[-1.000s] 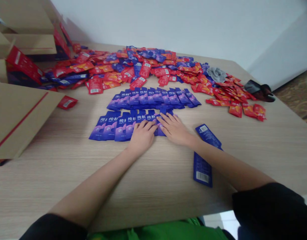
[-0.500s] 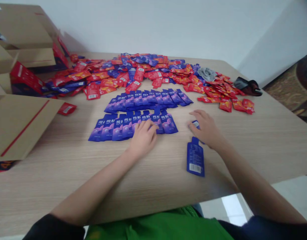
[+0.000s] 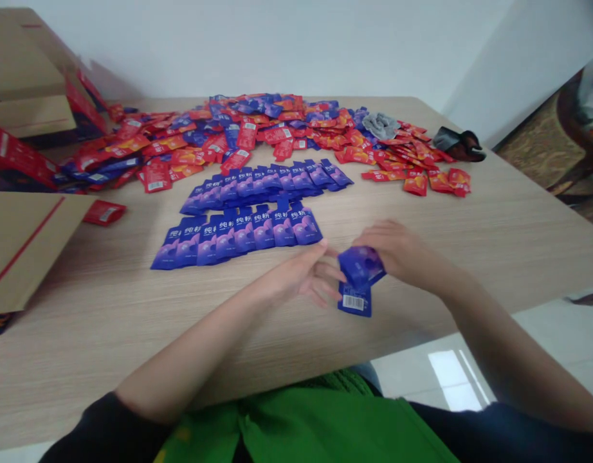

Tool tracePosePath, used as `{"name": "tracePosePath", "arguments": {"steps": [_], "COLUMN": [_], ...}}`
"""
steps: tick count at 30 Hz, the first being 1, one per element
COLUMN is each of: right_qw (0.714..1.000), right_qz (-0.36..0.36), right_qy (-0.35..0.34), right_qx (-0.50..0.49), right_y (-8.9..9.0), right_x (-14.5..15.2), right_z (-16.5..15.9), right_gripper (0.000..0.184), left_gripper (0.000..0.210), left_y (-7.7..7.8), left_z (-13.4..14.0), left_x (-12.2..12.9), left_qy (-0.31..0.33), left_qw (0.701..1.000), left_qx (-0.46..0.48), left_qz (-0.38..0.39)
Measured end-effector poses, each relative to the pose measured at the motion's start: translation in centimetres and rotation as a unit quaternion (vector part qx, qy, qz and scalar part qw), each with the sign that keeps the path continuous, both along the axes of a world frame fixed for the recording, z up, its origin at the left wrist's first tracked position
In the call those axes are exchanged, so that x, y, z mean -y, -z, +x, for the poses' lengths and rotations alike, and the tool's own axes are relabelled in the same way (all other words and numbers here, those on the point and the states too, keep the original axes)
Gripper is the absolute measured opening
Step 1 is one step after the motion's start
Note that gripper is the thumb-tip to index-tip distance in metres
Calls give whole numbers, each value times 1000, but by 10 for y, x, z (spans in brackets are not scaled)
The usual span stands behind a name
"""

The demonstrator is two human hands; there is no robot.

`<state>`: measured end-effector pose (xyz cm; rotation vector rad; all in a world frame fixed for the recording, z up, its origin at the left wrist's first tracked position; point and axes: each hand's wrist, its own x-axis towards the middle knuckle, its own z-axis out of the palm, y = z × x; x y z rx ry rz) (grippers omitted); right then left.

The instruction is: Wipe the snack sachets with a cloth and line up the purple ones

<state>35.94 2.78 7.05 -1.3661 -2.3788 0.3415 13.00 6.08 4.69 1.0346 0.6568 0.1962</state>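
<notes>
My right hand [image 3: 393,251] grips a purple pouch [image 3: 359,265], its printed front facing up and its lower end tilted toward my left hand. Partly under it, another pouch [image 3: 354,301] lies barcode side up on the table. My left hand [image 3: 313,276] is turned sideways with fingers spread, its fingertips close to the held pouch; whether they touch it I cannot tell. To the left, a front row of overlapping purple pouches [image 3: 245,233] lies face up. Behind it is a second overlapping row [image 3: 277,181].
A long heap of red and purple pouches [image 3: 277,132] runs along the back of the table [image 3: 446,251]. On it lies a grey cloth [image 3: 381,125]; a dark object [image 3: 458,143] sits at its right end. Open cardboard boxes [image 3: 31,231] stand at the left.
My right hand has picked up a purple pouch and brought it left, over the barcode-up one. My left hand has left the front row and moved right toward it. The view has shifted slightly.
</notes>
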Motion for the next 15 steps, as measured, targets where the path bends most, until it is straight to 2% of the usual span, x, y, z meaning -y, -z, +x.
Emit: {"name": "tracePosePath", "arguments": {"steps": [2, 4, 5, 8, 10, 13, 15], "right_qw": [997, 996, 997, 984, 975, 975, 976], "right_qz": [3, 20, 37, 80, 56, 2, -29], "right_qy": [-75, -81, -46, 133, 204, 220, 197], "right_qx": [-22, -36, -47, -83, -60, 24, 91], "right_y": [4, 12, 15, 25, 34, 57, 76], "right_x": [6, 11, 14, 29, 44, 69, 84], "right_z": [-28, -44, -46, -38, -32, -43, -62], "right_gripper": [23, 21, 22, 29, 41, 60, 62], "left_gripper": [54, 40, 34, 25, 23, 25, 27], "left_y": [-1, 3, 6, 16, 19, 17, 14], "left_z": [-2, -6, -8, -16, -21, -25, -26], "left_x": [11, 22, 26, 32, 32, 32, 32], "left_qy": [98, 99, 66, -69, -144, -225, -257], "left_qw": [982, 971, 973, 977, 969, 954, 947], "left_qx": [60, 88, 92, 97, 105, 121, 130], "left_qz": [-151, -200, -199, -179, -170, -156, -145]}}
